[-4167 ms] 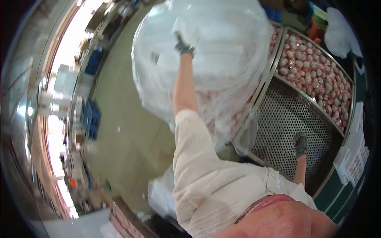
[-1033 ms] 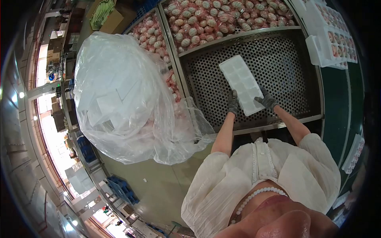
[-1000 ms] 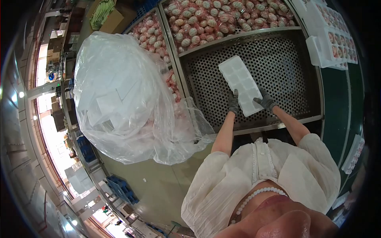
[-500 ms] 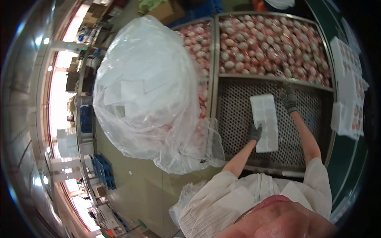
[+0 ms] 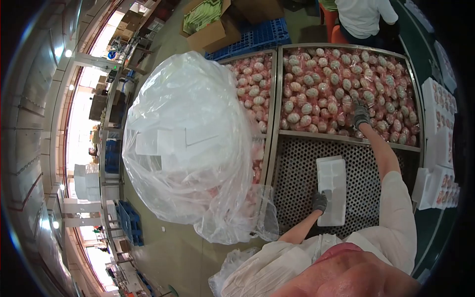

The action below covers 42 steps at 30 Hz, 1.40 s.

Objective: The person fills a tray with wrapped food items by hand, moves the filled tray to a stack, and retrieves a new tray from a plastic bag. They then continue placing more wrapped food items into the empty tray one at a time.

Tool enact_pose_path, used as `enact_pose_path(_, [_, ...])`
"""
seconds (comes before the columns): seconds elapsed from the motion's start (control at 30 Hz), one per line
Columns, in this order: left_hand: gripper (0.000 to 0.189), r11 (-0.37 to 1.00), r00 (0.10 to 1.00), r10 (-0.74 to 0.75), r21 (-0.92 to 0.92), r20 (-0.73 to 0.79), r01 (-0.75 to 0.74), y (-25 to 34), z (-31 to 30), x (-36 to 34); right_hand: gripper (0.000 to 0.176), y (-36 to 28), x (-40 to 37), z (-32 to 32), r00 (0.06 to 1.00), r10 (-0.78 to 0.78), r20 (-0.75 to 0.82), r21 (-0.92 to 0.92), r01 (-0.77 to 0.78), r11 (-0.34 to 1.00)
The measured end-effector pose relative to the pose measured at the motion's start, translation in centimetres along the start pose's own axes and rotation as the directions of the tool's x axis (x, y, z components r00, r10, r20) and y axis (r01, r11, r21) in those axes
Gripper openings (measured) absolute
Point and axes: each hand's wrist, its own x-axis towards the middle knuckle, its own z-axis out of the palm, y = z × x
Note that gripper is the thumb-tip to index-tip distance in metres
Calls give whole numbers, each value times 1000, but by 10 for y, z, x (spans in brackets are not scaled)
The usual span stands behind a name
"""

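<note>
My left hand (image 5: 320, 201), in a grey glove, grips the near left edge of a white foam tray (image 5: 331, 190) with empty cells. The tray lies on the perforated metal table (image 5: 297, 173). My right arm stretches forward, and my gloved right hand (image 5: 360, 115) rests on the pink wrapped eggs (image 5: 326, 84) near the front rim of the big metal bin (image 5: 346, 137). Whether its fingers hold an egg is hidden.
A large clear plastic bag (image 5: 188, 143) full of white foam trays stands left of the table, over a second egg bin (image 5: 252, 81). Filled trays (image 5: 438, 114) are stacked at the right. Another person (image 5: 363, 17), a cardboard box (image 5: 208, 27) and a blue pallet (image 5: 269, 29) lie beyond.
My right hand left the foam tray and reached forward into the egg bin. My left hand keeps the tray, now lying flat nearer me. Earlier my left hand was up at the plastic bag.
</note>
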Motion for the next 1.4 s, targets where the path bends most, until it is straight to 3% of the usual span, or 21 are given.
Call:
enact_pose_path(0.07, [45,997,987,-72,21,140,70,-2,1,0,49,15,39,37,989,27,-149,147,-5,989])
enact_pose_path(0.13, [39,988,928,152,69,-340,-136,-7,0,-14,44,20,47,43,988,86,-129,145,-67,987])
enact_pose_path(0.37, [40,924,847,383,177,-368,-340,-6,-2,-19,23,11,15,-7,945,-208,-251,-212,156,965])
enact_pose_path(0.43, [47,810,667,586,332,-459,-483,5,12,-22,20,6,-2,-28,947,-205,-246,-94,187,978])
enact_pose_path(0.47, [47,807,669,590,330,-453,-489,19,0,-31,20,8,-6,-28,949,-198,-245,-98,179,979])
enact_pose_path(0.5, [49,904,907,391,247,-155,-348,46,-29,-48,19,11,-8,-24,944,-182,-276,-54,174,983])
enact_pose_path(0.57, [57,944,940,330,0,-81,-331,33,-20,-43,22,11,-25,-34,934,-184,-306,105,225,969])
enact_pose_path(0.67, [64,957,960,275,78,46,-278,56,-67,-74,20,27,-52,-21,851,-171,-496,398,398,827])
enact_pose_path(0.73, [71,910,910,409,109,-66,-401,57,-73,-81,20,36,-84,-29,793,-178,-582,380,459,803])
enact_pose_path(0.83, [73,703,638,676,62,-369,-709,104,-137,-127,22,31,-158,-62,845,-354,-401,398,509,764])
enact_pose_path(0.9, [71,586,503,750,78,-431,-807,130,-159,-136,25,44,-182,-33,682,-622,-386,137,709,692])
enact_pose_path(0.93, [69,516,440,791,77,-426,-853,140,-165,-136,25,42,-196,-27,692,-615,-377,147,701,698])
enact_pose_path(1.0, [58,350,526,839,-601,-139,-718,147,-157,-117,25,32,-239,-17,831,-497,-250,459,554,695])
enact_pose_path(1.03, [50,442,557,825,-719,91,-537,138,-143,-87,24,32,-254,-6,882,-408,-234,492,470,733])
enact_pose_path(1.07, [42,543,536,779,-779,327,-315,125,-122,-66,23,33,-266,5,929,-310,-202,525,370,766])
enact_pose_path(1.13, [30,493,463,870,-268,169,-828,113,-125,-88,25,28,-297,0,995,-104,3,584,83,807])
enact_pose_path(1.2, [25,636,618,745,-548,252,-543,83,-94,-66,28,44,-319,44,990,15,139,833,-125,538])
enact_pose_path(1.23, [25,659,623,725,-554,292,-508,74,-88,-78,28,44,-345,48,983,44,178,825,-173,538])
enact_pose_path(1.3, [26,834,823,479,-452,304,-318,82,-94,-93,40,33,-375,37,987,144,-76,935,20,355])
enact_pose_path(1.33, [26,839,824,472,-447,312,-311,78,-89,-92,40,29,-387,31,986,151,-67,936,10,351])
enact_pose_path(1.4, [26,756,881,448,-591,151,-282,67,-76,-84,54,25,-405,23,949,-168,-265,652,305,694])
